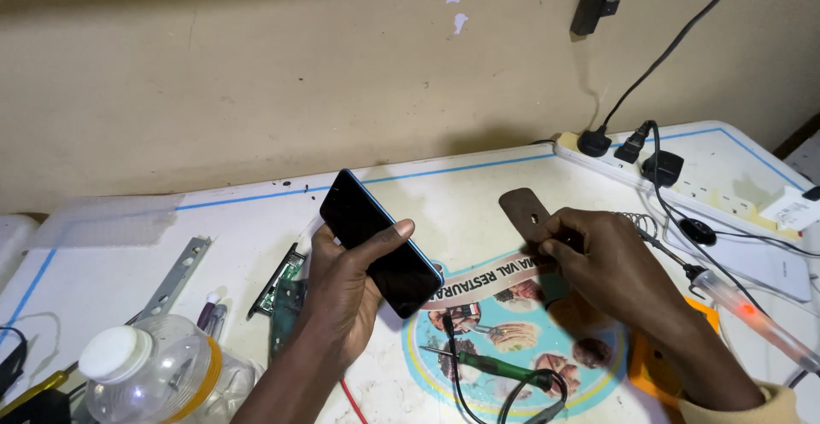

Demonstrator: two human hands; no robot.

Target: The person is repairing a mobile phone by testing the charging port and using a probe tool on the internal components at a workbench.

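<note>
Phone (381, 242) lay clamped in the left hand (342, 296), its long axis slanting from upper left to lower right above the table (478, 185). Right hand (611, 266), just to its right, pinched a small dark part beside a brown strip (523, 210).

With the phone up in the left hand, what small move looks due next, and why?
Probably bring the right hand across to the phone. The left hand holds it screen-up above the table, while the right pinches something small, too hidden to identify, beside a brown strip.
</note>
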